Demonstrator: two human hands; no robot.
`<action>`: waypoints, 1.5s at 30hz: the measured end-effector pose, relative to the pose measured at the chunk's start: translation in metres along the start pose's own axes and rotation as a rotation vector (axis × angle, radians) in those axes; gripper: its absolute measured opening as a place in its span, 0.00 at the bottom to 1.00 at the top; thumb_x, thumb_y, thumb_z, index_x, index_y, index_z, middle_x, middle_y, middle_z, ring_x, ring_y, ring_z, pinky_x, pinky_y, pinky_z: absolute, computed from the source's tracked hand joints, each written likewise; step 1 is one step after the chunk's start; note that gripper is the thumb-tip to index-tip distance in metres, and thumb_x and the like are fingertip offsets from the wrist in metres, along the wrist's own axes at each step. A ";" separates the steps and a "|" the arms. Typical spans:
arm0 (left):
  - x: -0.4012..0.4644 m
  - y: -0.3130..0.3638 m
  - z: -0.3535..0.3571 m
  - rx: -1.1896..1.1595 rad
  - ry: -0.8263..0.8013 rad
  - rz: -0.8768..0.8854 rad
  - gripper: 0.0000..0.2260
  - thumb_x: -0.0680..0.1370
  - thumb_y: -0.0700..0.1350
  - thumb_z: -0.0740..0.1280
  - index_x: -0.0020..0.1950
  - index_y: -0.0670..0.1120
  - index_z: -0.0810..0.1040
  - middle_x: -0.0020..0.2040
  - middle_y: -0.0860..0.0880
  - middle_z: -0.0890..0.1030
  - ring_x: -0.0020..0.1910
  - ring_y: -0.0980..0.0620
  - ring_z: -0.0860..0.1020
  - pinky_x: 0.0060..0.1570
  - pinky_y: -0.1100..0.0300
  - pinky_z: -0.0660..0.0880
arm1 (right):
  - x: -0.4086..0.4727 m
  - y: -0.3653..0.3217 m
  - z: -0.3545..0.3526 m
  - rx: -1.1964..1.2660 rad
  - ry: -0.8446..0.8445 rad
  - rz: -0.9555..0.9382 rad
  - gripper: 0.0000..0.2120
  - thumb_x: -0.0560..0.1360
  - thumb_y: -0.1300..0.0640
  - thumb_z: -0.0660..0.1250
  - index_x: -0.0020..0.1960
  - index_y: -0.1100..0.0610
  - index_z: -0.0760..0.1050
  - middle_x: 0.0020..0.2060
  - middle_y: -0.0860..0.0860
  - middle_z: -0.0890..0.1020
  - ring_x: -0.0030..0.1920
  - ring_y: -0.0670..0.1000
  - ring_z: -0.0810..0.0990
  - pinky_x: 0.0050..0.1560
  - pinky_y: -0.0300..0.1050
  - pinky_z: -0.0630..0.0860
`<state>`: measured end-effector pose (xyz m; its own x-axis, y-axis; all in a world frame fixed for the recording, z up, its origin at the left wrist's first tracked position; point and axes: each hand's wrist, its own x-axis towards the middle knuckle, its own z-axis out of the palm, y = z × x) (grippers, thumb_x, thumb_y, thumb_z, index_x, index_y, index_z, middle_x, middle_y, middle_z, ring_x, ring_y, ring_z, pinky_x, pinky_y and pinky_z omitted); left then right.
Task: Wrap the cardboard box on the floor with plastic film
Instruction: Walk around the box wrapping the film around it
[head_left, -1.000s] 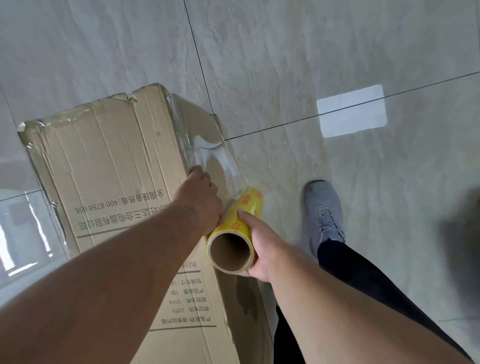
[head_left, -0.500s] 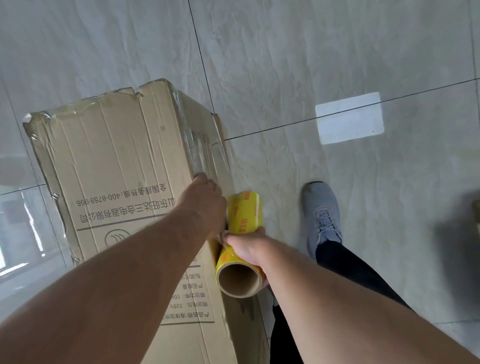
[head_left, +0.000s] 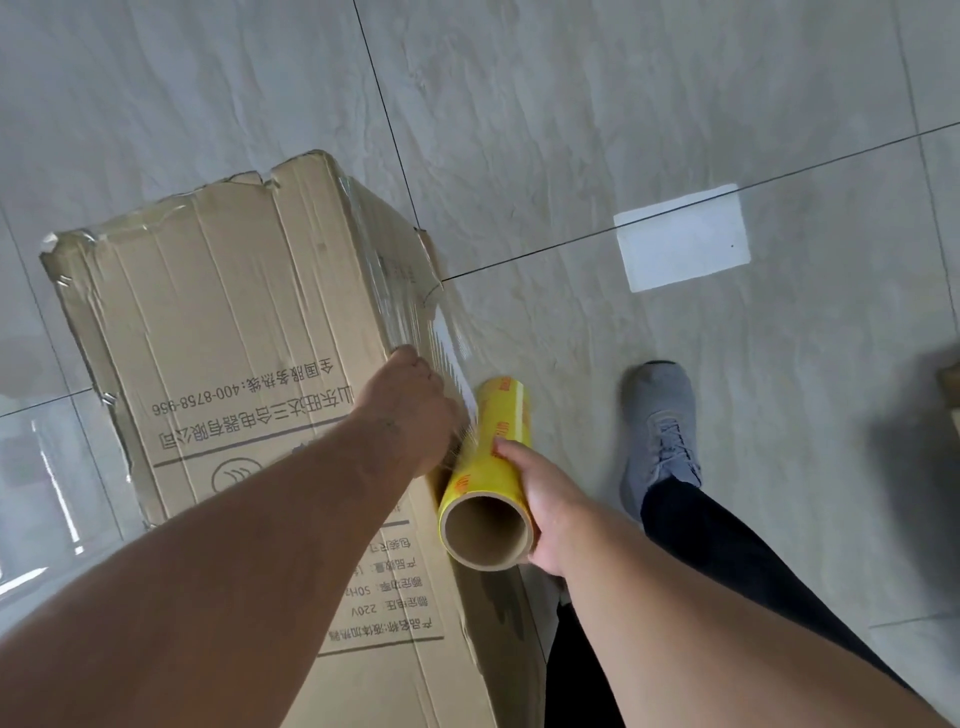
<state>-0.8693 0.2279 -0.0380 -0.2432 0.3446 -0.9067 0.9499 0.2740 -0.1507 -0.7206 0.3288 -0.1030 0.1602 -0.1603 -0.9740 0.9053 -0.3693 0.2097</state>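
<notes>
A: Where's the roll now?

B: Your right hand grips the yellow film roll, fingers curled round its near end, thumb on top. Half a second ago you held it from above, nearer the middle — now your hold sits lower on the side, and the open cardboard core faces you more squarely. The roll has drawn a little away from the box edge.

A: And my left?

B: Your left hand rests on the top right edge of the cardboard box, just beside the roll. I cannot tell whether it pinches the film or only presses it. A stretched sheet of plastic film now shows between that hand, the roll and the box's far right corner — earlier it looked slack against the side.

A: The box?

B: On the tiled floor, left of your grip; your grey shoe stands to its right.
</notes>
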 end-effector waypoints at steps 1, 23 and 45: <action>0.000 0.001 0.000 -0.006 0.010 -0.003 0.19 0.83 0.51 0.59 0.74 0.53 0.74 0.71 0.45 0.76 0.70 0.43 0.73 0.72 0.44 0.62 | 0.007 0.002 0.000 -0.067 0.024 -0.016 0.45 0.54 0.25 0.79 0.66 0.44 0.77 0.55 0.58 0.88 0.52 0.64 0.89 0.57 0.71 0.84; 0.001 0.031 0.002 -0.124 0.025 0.075 0.14 0.85 0.48 0.58 0.68 0.51 0.76 0.67 0.47 0.80 0.68 0.45 0.75 0.67 0.49 0.66 | -0.003 0.023 -0.016 0.148 -0.032 0.058 0.40 0.60 0.34 0.83 0.67 0.50 0.81 0.54 0.61 0.89 0.53 0.68 0.89 0.51 0.75 0.83; 0.000 0.053 0.009 0.051 -0.068 0.034 0.24 0.86 0.57 0.54 0.77 0.47 0.71 0.71 0.36 0.73 0.71 0.36 0.70 0.70 0.36 0.58 | -0.001 0.023 -0.016 -0.270 0.219 -0.006 0.40 0.58 0.26 0.72 0.65 0.44 0.78 0.53 0.56 0.88 0.52 0.64 0.87 0.51 0.70 0.85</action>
<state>-0.8175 0.2346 -0.0494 -0.1981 0.2905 -0.9361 0.9667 0.2160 -0.1375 -0.6941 0.3349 -0.0982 0.2090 0.0521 -0.9765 0.9732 -0.1090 0.2024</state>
